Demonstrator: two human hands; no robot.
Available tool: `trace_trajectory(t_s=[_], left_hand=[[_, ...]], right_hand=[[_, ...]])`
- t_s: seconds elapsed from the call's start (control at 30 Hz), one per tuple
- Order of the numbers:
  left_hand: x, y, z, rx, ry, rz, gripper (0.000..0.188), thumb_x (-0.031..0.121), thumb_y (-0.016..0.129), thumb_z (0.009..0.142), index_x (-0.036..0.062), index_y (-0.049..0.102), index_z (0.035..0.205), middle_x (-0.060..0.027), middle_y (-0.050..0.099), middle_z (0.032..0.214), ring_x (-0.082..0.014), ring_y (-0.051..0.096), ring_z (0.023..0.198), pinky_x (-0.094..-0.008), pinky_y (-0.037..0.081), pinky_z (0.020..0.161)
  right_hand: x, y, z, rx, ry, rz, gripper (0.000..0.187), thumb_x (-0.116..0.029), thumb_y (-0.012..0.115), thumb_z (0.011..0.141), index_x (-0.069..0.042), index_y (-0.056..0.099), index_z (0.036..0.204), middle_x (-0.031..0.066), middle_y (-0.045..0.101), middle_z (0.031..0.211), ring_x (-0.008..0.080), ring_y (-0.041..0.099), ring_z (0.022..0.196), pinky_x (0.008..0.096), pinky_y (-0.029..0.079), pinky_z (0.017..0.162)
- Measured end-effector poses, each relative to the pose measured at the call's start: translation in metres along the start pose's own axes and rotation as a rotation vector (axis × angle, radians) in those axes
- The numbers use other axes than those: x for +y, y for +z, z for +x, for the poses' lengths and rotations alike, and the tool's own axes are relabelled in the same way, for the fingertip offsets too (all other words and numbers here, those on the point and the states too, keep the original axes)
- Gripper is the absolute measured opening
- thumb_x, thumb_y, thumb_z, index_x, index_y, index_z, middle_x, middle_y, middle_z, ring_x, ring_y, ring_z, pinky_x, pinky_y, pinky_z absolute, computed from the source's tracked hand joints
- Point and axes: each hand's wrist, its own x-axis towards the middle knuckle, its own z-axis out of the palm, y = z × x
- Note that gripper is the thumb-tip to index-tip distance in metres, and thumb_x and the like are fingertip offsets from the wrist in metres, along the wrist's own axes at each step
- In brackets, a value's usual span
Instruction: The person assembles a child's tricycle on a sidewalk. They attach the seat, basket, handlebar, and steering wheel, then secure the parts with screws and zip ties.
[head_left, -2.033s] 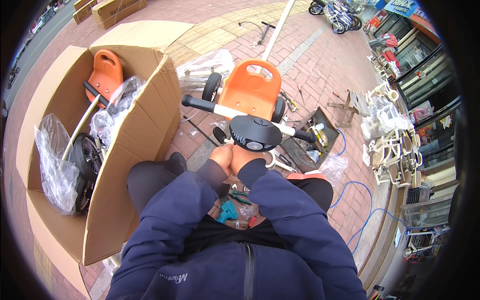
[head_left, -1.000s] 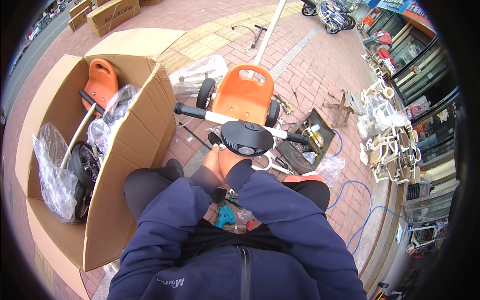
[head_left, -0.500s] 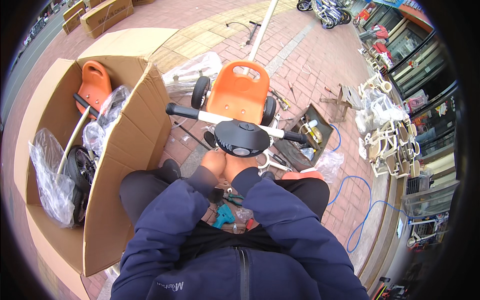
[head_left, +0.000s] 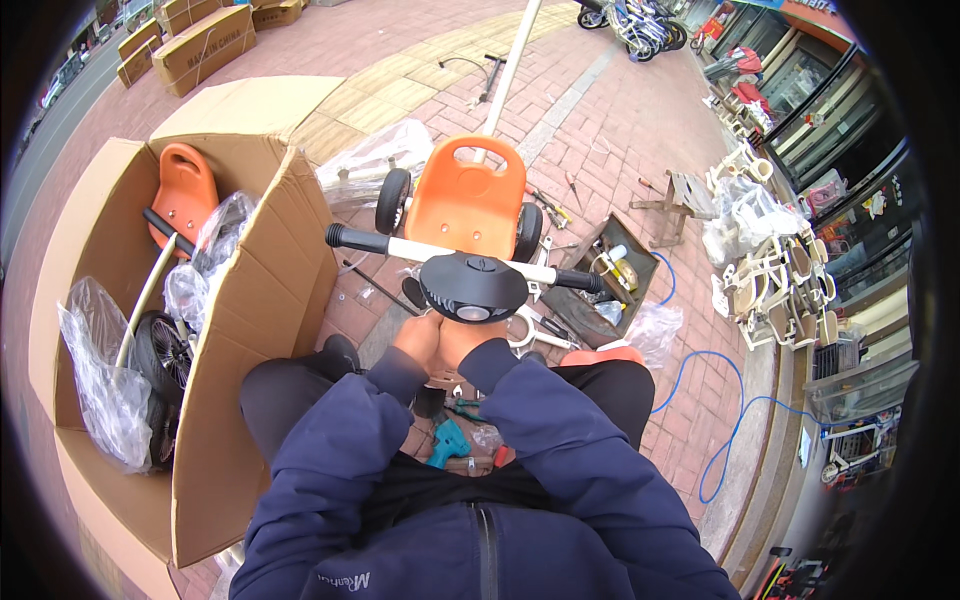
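Left hand (head_left: pixel 417 342) and right hand (head_left: pixel 463 341) have shifted leftward in view with the black light (head_left: pixel 473 289). They press together just below it, fingers hidden; what they pinch, I cannot tell. The light sits between two grips (head_left: pixel 358 240), near one orange seat (head_left: pixel 465 205) and two wheels (head_left: pixel 392 201).

- Surface: red brick paving (head_left: pixel 625 125) with a yellow paved band (head_left: pixel 400 92)
- Directly on it, left: open cardboard carton (head_left: pixel 245 380)
- Far side: hand pump (head_left: pixel 490 80)
- Right: open toolbox (head_left: pixel 641 295), small stand (head_left: pixel 687 192), clear plastic bag (head_left: pixel 660 332), blue hose (head_left: pixel 704 352)
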Motion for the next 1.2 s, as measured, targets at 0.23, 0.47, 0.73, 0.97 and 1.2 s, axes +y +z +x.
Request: trace_trajectory(t_s=[0.23, 0.47, 0.73, 0.97, 1.2], left_hand=[[0.021, 0.006, -0.012, 0.126, -0.238, -0.381, 0.026, 0.011, 0.045, 0.098, -0.0049, 0.063, 0.107, -0.0179, 0.069, 0.103, -0.0318, 0.071, 0.09, -0.0514, 0.06, 0.07], [0.029, 0.005, -0.016, 0.118, -0.179, -0.328, 0.023, 0.008, 0.048, 0.097, -0.0065, 0.064, 0.105, -0.0172, 0.07, 0.101, -0.03, 0.071, 0.092, -0.0473, 0.06, 0.071], [0.02, 0.009, -0.012, 0.15, 0.102, -0.035, 0.022, 0.012, 0.054, 0.087, 0.0001, 0.071, 0.093, -0.0228, 0.071, 0.096, -0.0374, 0.069, 0.092, -0.0436, 0.055, 0.079], [0.066, 0.005, -0.036, 0.147, 0.42, 1.007, 0.023, 0.013, 0.052, 0.085, 0.0031, 0.072, 0.078, -0.0194, 0.07, 0.08, -0.038, 0.069, 0.079, -0.0462, 0.056, 0.072], [0.11, 0.025, -0.05, 0.294, 0.331, 1.015, 0.019, 0.023, 0.065, 0.074, 0.0079, 0.076, 0.073, -0.0139, 0.07, 0.07, -0.0328, 0.07, 0.066, -0.0438, 0.056, 0.064]], right_hand=[[-0.003, 0.005, 0.0, 0.207, -0.005, 0.047, 0.03, -0.019, 0.049, 0.094, -0.005, 0.065, 0.115, 0.0215, 0.068, 0.114, 0.0429, 0.065, 0.103, 0.0498, 0.052, 0.089], [-0.01, -0.002, -0.004, 0.304, -0.072, 0.032, 0.03, -0.016, 0.052, 0.092, -0.003, 0.064, 0.116, 0.0208, 0.066, 0.118, 0.041, 0.062, 0.109, 0.0483, 0.048, 0.096], [-0.007, 0.0, -0.009, 0.154, 0.035, 0.098, 0.032, -0.017, 0.052, 0.092, -0.004, 0.062, 0.12, 0.0219, 0.064, 0.121, 0.0429, 0.062, 0.109, 0.0502, 0.049, 0.093], [0.007, 0.012, -0.014, 0.117, -0.02, 0.119, 0.035, -0.017, 0.058, 0.088, -0.006, 0.062, 0.121, 0.0218, 0.064, 0.123, 0.0428, 0.062, 0.11, 0.0492, 0.05, 0.094], [0.03, 0.027, -0.011, 0.139, -0.046, 0.219, 0.029, -0.015, 0.06, 0.085, -0.004, 0.066, 0.111, 0.0209, 0.067, 0.114, 0.0418, 0.063, 0.106, 0.0479, 0.051, 0.09]])
